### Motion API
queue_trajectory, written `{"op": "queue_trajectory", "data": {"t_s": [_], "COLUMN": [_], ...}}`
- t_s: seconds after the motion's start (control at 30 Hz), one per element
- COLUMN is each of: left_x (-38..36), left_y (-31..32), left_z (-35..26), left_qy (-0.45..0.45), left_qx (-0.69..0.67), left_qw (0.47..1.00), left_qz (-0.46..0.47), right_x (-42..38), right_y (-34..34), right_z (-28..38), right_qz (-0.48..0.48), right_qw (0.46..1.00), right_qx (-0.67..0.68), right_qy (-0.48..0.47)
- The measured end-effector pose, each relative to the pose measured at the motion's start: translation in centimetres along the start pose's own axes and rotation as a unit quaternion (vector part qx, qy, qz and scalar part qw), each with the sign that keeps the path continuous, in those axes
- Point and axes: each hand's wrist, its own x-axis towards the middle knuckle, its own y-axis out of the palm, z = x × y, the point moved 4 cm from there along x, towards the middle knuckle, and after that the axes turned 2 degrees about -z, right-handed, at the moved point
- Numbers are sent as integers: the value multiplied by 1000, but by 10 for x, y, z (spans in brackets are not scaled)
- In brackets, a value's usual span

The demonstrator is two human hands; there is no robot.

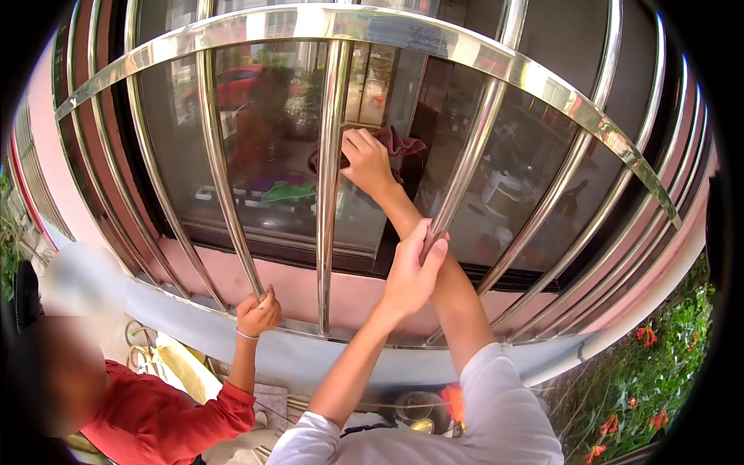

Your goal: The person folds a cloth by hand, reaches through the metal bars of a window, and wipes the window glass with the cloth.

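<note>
My right hand (pixel 367 160) reaches between the bars and presses a brown cloth (pixel 401 144) against the window glass (pixel 267 139). The cloth bunches out past my fingers on both sides. Lower down, my left hand (pixel 415 271) is wrapped around a shiny metal bar (pixel 468 159) of the window grille, with the thumb across its front. My right forearm passes behind that hand, on the window side of the bar. A curved flat rail (pixel 310 22) joins the bars above both hands.
Another person's hand (pixel 258 312) grips a bar at lower left; that person wears a red sleeve (pixel 170 415). A pink sill (pixel 294 283) runs below the window. Shrubs with red flowers (pixel 647 335) grow at right. A pot (pixel 418 407) stands below.
</note>
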Motion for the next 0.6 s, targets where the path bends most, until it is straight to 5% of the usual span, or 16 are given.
{"op": "queue_trajectory", "data": {"t_s": [0.1,0.3,0.37,0.43,0.6], "left_x": [0,0,-1,0,0], "left_y": [-1,-1,-1,-1,-4], "left_z": [2,4,2,-1,4], "left_qy": [-20,-4,-1,12,-1], "left_qx": [-2,-8,11,5,3], "left_qw": [1000,1000,999,999,999], "left_qz": [9,16,37,33,45], "right_x": [31,133,164,217,268], "right_y": [-26,-53,-63,-88,-105], "right_z": [-22,-69,-86,-95,-117], "right_qz": [-60,-158,-149,-109,-106], "right_qw": [997,978,982,993,994], "right_qx": [-19,-127,-58,-19,31], "right_qy": [35,-42,-101,-27,-22]}}
